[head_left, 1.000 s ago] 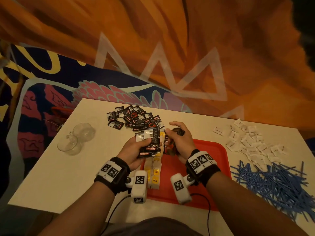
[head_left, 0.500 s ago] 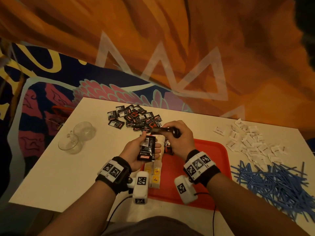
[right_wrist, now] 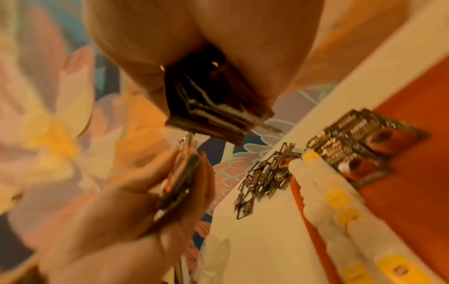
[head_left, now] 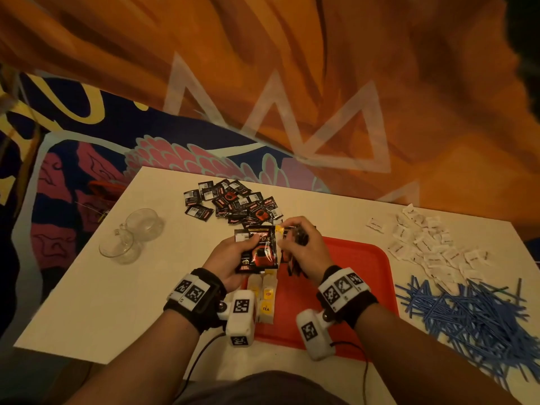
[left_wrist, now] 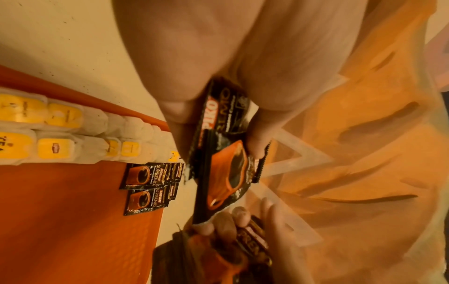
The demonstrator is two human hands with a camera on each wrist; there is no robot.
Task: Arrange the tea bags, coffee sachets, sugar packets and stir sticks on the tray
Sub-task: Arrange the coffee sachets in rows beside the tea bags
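Observation:
My left hand (head_left: pixel 233 255) grips a small stack of black coffee sachets (head_left: pixel 258 249) above the red tray's (head_left: pixel 365 276) far left corner, the top one face up. My right hand (head_left: pixel 301 244) beside it pinches another bunch of coffee sachets (right_wrist: pixel 213 107) edge-on. On the tray, two rows of yellow-tagged tea bags (left_wrist: pixel 55 134) run along the left rim, and two coffee sachets (left_wrist: pixel 150 182) lie next to them. A loose pile of coffee sachets (head_left: pixel 233 200) lies on the table beyond the hands.
White sugar packets (head_left: pixel 429 244) are scattered at the right of the white table (head_left: pixel 117 287), with a heap of blue stir sticks (head_left: pixel 473 314) nearer the front right. Two glass cups (head_left: pixel 131 235) stand at the left. A painted wall rises behind.
My left hand has turned its stack so the top sachet faces up. My right hand has shifted slightly right and down, still holding its bunch close to the left hand.

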